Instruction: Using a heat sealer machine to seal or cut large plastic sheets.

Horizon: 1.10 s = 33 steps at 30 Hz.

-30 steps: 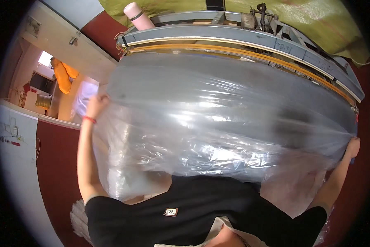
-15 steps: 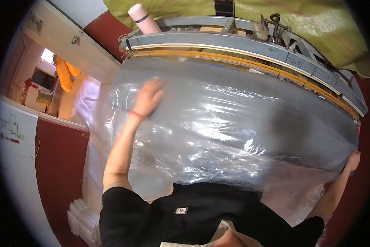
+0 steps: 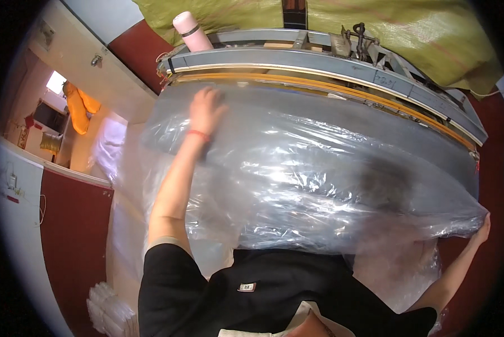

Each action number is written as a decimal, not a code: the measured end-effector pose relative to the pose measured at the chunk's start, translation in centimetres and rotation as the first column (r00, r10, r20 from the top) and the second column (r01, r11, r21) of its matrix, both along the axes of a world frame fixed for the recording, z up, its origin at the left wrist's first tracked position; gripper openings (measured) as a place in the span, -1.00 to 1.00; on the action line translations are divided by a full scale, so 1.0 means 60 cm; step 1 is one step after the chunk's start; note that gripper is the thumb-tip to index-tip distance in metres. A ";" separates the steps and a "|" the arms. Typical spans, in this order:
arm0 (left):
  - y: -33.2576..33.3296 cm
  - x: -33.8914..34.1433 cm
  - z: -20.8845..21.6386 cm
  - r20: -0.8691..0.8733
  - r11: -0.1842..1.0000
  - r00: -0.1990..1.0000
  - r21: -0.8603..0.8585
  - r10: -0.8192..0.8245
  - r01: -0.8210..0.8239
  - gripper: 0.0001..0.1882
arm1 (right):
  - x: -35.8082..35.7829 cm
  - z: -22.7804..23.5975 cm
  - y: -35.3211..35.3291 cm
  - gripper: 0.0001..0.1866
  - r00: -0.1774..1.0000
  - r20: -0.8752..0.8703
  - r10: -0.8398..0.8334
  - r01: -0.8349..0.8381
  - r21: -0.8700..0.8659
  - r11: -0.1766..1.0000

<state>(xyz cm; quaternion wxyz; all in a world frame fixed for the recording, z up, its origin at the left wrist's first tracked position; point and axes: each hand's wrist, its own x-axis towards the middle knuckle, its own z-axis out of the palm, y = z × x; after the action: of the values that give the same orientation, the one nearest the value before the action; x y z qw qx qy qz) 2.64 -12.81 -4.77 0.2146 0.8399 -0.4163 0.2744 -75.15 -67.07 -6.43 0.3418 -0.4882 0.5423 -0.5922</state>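
A wide sheet of clear plastic film (image 3: 297, 163) lies over a grey work surface (image 3: 437, 151), wrinkled and shiny toward my body. My left hand (image 3: 206, 112), a red cord round its wrist, rests on the far left part of the film with the fingers apart; it is slightly blurred. At the far right, my right hand (image 3: 484, 228) is closed on the corner of the film, which stretches taut toward it in gathered folds. Its fingertips are partly hidden.
Beyond the film runs a long grey metal beam (image 3: 263, 56) with orange strips (image 3: 319, 83) along its near side. A pink bottle (image 3: 192, 32) stands at its left end, a metal clamp (image 3: 361, 42) farther right. Bundled clear plastic (image 3: 110, 309) sits at lower left, near a dark red panel (image 3: 72, 236).
My left hand has slid farther away across the film, toward the beam. My right hand has come slightly nearer, and the film's right edge is more gathered and lifted there.
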 end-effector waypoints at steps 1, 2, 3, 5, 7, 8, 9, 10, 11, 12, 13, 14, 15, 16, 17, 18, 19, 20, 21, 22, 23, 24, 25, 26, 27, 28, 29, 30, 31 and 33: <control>0.007 0.009 -0.006 0.004 0.997 0.998 0.046 -0.059 0.059 -0.81 | -0.009 0.003 0.000 -0.52 1.000 0.000 -0.004 0.004 -0.004 1.000; 0.008 0.018 -0.009 0.004 0.988 0.992 0.089 -0.128 0.127 -0.81 | -0.027 0.008 0.000 -0.52 1.000 0.018 0.011 -0.012 0.060 0.998; 0.010 0.022 -0.008 0.001 0.987 0.990 0.083 -0.142 0.141 -0.81 | -0.045 0.011 -0.001 -0.53 0.999 0.035 0.025 -0.029 0.125 0.992; 0.001 0.027 -0.011 -0.163 0.984 0.983 0.144 -0.081 0.105 -0.88 | -0.057 0.020 -0.028 -0.54 0.998 0.034 -0.045 0.035 0.259 0.965; -0.039 -0.020 0.029 -0.518 0.944 0.843 -0.327 -0.146 -0.038 -0.83 | -0.084 0.029 -0.067 -0.56 0.980 0.199 -0.012 -0.045 0.275 0.960; -0.027 -0.001 0.028 -0.354 0.908 0.931 -0.413 -0.092 -0.067 -0.81 | 0.032 0.043 -0.044 -0.62 0.938 0.336 -0.082 -0.004 0.248 0.969; -0.012 0.050 0.004 -0.308 0.825 0.929 -0.565 -0.206 -0.004 -0.83 | 0.027 0.049 -0.081 -0.67 0.957 0.280 0.072 -0.127 0.183 0.975; -0.040 0.031 0.021 -0.458 0.763 0.868 -0.626 -0.192 -0.162 -0.83 | 0.106 0.052 -0.062 -0.68 0.985 0.175 -0.014 0.000 0.077 0.997; -0.028 0.079 0.002 -0.467 0.789 0.882 -0.566 -0.067 -0.240 -0.83 | 0.122 0.047 -0.086 -0.67 0.799 -0.537 -0.272 0.226 -0.150 0.962; -0.014 0.103 -0.015 -0.486 0.785 0.874 -0.544 -0.005 -0.297 -0.81 | 0.241 0.064 -0.032 -0.67 0.750 -0.621 -0.228 0.131 -0.198 0.971; 0.013 0.169 -0.057 -0.449 0.766 0.893 -0.575 -0.004 -0.286 -0.81 | 0.231 0.021 -0.103 -0.65 0.525 -0.768 -0.367 0.162 -0.333 0.929; 0.038 0.204 -0.084 -0.412 0.778 0.910 -0.557 0.047 -0.292 -0.82 | 0.300 -0.005 -0.086 -0.68 0.585 -0.701 -0.408 0.040 -0.478 0.878; 0.036 0.229 -0.103 -0.373 0.785 0.925 -0.552 0.069 -0.281 -0.83 | 0.302 -0.047 -0.123 -0.74 0.778 -0.529 -0.339 0.110 -0.418 0.902; 0.023 0.244 -0.108 -0.468 0.750 0.884 -0.588 -0.011 -0.302 -0.84 | 0.319 -0.068 -0.133 -0.76 0.821 -0.474 -0.318 0.006 -0.549 0.836; 0.016 0.256 -0.106 -0.551 0.714 0.830 -0.614 -0.084 -0.336 -0.84 | 0.333 -0.068 -0.136 -0.76 0.854 -0.459 -0.246 0.085 -0.343 0.935; 0.018 0.275 -0.108 -0.552 0.719 0.829 -0.614 -0.096 -0.325 -0.84 | 0.350 -0.062 -0.141 -0.76 0.938 -0.330 -0.108 0.011 -0.283 0.959; 0.017 0.295 -0.109 -0.545 0.712 0.830 -0.628 -0.115 -0.313 -0.84 | 0.353 -0.068 -0.164 -0.77 0.953 -0.290 -0.085 -0.007 -0.303 0.953; 0.015 0.306 -0.113 -0.540 0.705 0.833 -0.639 -0.125 -0.308 -0.83 | 0.362 -0.068 -0.171 -0.76 0.962 -0.265 -0.065 -0.008 -0.266 0.964; 0.010 0.309 -0.115 -0.540 0.708 0.832 -0.638 -0.131 -0.302 -0.83 | 0.377 -0.068 -0.170 -0.75 0.970 -0.239 -0.045 -0.010 -0.225 0.974; 0.008 0.312 -0.117 -0.503 0.711 0.849 -0.656 -0.161 -0.254 -0.82 | 0.387 -0.067 -0.166 -0.75 0.970 -0.239 -0.050 -0.004 -0.223 0.975; 0.007 0.313 -0.114 -0.465 0.711 0.864 -0.673 -0.192 -0.204 -0.81 | 0.396 -0.057 -0.156 -0.75 0.942 -0.306 -0.135 0.056 -0.253 0.966; 0.008 0.314 -0.112 -0.506 0.712 0.841 -0.661 -0.190 -0.237 -0.78 | 0.400 -0.053 -0.151 -0.75 0.904 -0.370 -0.217 0.112 -0.284 0.952; 0.006 0.316 -0.111 -0.507 0.715 0.841 -0.658 -0.190 -0.236 -0.78 | 0.401 -0.057 -0.155 -0.75 0.903 -0.371 -0.217 0.114 -0.281 0.953; 0.000 0.313 -0.110 -0.503 0.703 0.841 -0.671 -0.200 -0.235 -0.78 | 0.394 -0.060 -0.164 -0.74 0.888 -0.381 -0.258 0.143 -0.305 0.942; -0.004 0.310 -0.110 -0.500 0.691 0.841 -0.683 -0.207 -0.236 -0.76 | 0.386 -0.064 -0.172 -0.74 0.872 -0.390 -0.297 0.170 -0.327 0.930; -0.008 0.308 -0.108 -0.503 0.693 0.839 -0.681 -0.208 -0.237 -0.76 | 0.374 -0.066 -0.179 -0.74 0.870 -0.393 -0.297 0.171 -0.325 0.930; -0.008 0.307 -0.103 -0.508 0.710 0.843 -0.659 -0.175 -0.250 -0.80 | 0.363 -0.071 -0.190 -0.77 0.807 -0.446 -0.387 0.196 -0.415 0.888; -0.007 0.305 -0.097 -0.514 0.727 0.847 -0.634 -0.139 -0.265 -0.84 | 0.361 -0.077 -0.194 -0.80 0.734 -0.488 -0.473 0.209 -0.501 0.840; 0.010 0.292 -0.090 -0.521 0.734 0.848 -0.613 -0.096 -0.293 -0.84 | 0.416 -0.029 -0.129 -0.85 0.952 -0.269 -0.145 0.104 -0.161 0.981; -0.015 0.265 -0.066 -0.635 0.578 0.716 -0.712 -0.289 -0.398 -0.84 | 0.398 -0.026 -0.135 -0.88 1.000 0.017 0.023 -0.018 -0.265 0.964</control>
<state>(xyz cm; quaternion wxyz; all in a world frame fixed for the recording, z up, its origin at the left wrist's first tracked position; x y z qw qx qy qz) 18.54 -13.71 -8.74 0.7043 0.6950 -0.1008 0.1038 -51.28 -75.17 -8.02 0.2850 -0.5292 0.4499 -0.6606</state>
